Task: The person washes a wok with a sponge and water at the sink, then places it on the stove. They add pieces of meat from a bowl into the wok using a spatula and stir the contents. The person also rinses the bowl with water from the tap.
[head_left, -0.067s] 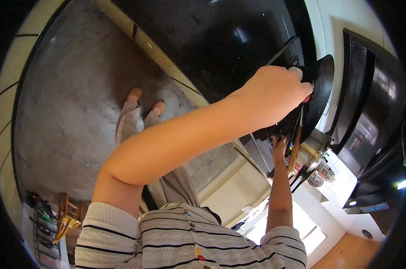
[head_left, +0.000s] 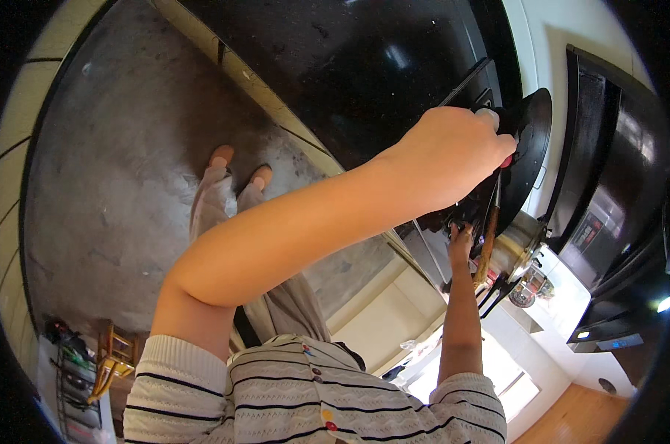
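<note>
My left hand (head_left: 461, 152) is closed in a fist over the near side of a black wok (head_left: 536, 159). A pale rounded end and a small red bit show at its fingers. What the fist holds is mostly hidden. Lower down, my right hand (head_left: 461, 240) curls its fingers around a small black part beside the wok, possibly its handle; the arm and shadow make it hard to tell. Between the hands and the metal pot lies a long utensil with a brown handle (head_left: 488, 244). Its thin metal shaft runs toward the wok, and its head is out of sight.
A metal pot (head_left: 523, 240) stands beyond the right hand. The black range hood (head_left: 608, 163) hangs along the right side. A glossy black countertop (head_left: 350, 66) stretches away at the top, with pale cabinets (head_left: 387, 311) below. A wooden stool (head_left: 113, 359) stands at lower left.
</note>
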`<state>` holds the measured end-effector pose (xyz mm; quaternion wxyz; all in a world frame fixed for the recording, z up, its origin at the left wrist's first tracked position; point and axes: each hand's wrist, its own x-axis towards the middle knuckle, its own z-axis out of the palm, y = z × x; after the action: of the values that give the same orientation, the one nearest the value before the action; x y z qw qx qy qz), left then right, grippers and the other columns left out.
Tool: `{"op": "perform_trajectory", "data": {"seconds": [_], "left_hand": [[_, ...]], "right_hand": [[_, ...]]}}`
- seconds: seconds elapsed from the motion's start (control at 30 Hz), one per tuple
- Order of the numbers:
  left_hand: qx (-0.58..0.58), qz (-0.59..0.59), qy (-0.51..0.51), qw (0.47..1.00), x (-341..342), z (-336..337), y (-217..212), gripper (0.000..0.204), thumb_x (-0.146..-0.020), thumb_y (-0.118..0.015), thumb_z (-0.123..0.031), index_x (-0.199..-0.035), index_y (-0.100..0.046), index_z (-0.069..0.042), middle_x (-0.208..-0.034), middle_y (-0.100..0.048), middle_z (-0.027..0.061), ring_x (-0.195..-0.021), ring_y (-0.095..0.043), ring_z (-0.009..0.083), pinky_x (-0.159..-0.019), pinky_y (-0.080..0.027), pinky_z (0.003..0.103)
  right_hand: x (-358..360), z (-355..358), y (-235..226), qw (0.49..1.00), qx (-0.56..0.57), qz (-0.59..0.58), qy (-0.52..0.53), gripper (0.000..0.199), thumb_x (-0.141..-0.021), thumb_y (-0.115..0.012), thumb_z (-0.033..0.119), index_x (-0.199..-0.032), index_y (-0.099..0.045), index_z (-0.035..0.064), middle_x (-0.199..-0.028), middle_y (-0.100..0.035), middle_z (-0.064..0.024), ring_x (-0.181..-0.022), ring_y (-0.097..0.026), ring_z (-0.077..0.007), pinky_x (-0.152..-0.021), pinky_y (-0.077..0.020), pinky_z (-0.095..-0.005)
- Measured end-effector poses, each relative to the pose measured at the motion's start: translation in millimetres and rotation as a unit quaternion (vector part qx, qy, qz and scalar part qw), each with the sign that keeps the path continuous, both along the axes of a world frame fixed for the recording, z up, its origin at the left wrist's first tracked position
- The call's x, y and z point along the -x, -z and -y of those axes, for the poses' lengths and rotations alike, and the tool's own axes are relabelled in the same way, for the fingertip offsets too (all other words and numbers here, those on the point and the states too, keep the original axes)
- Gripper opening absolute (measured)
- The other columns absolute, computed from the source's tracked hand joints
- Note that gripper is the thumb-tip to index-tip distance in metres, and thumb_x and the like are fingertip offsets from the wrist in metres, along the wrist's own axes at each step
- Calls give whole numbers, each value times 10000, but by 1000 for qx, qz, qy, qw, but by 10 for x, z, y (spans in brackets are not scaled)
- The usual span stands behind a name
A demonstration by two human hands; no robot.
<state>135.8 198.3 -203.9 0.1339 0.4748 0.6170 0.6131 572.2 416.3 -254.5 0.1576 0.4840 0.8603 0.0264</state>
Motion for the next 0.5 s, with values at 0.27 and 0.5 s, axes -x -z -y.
{"op": "perform_trajectory", "data": {"seconds": [0.27,0.5], "left_hand": [[4,-6,-9,1000,-5,10,-4,260,-790,-707,-179,-1036,-650,-115,-962,-630,105,-768,-652,309,-657,-528,391],[16,-23,-8,1000,-5,12,-1,280,-787,-716,-177,-1051,-645,-118,-984,-634,106,-784,-659,306,-666,-532,383]], "right_hand": [[-38,59,143,997,-50,-53,37,464,-972,-525,348,-1213,-408,-31,-1078,-594,-333,-1001,-579,-501,-785,-479,-528],[-73,43,191,994,-41,-102,28,445,-970,-534,343,-1174,-416,-35,-1026,-593,-350,-947,-570,-526,-754,-477,-526]]}}
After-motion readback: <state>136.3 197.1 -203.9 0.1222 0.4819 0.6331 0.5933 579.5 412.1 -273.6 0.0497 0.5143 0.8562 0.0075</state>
